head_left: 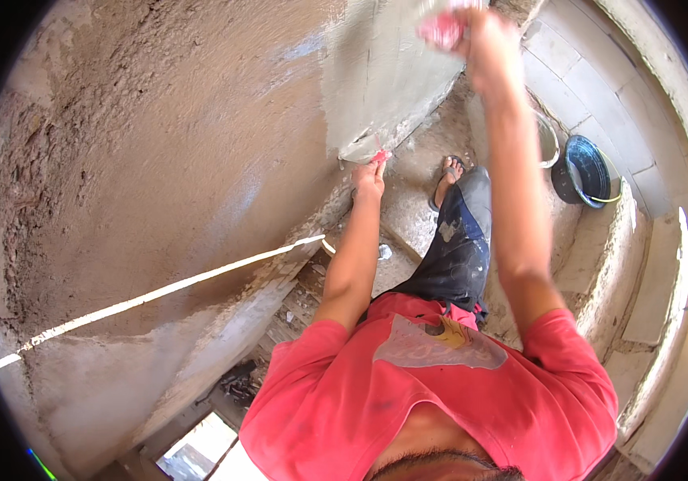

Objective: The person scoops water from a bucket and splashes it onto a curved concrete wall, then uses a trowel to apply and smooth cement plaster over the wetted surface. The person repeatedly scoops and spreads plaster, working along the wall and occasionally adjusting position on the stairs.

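Observation:
Low on the wall, my left hand (pixel 368 179) is closed around a red-handled scraper (pixel 381 156). Its wide blade seems to lie against the lower edge of the wet grey plaster (pixel 392 72), with some grey paste on it. My right hand (pixel 491 40) is raised at the top of the view, closed around a red-handled tool (pixel 442 30). Motion smears that tool, and its far end is hard to make out. The plaster covers the upper right part of the brown wall (pixel 167 160).
A black bucket (pixel 587 172) with a wire handle stands at the right, beside a pale-rimmed bucket (pixel 548 140) partly behind my right arm. Behind them rises a grey block wall (pixel 600 88). A bright strip of light (pixel 159 293) crosses the brown wall. My sandalled foot (pixel 448 178) stands on the floor.

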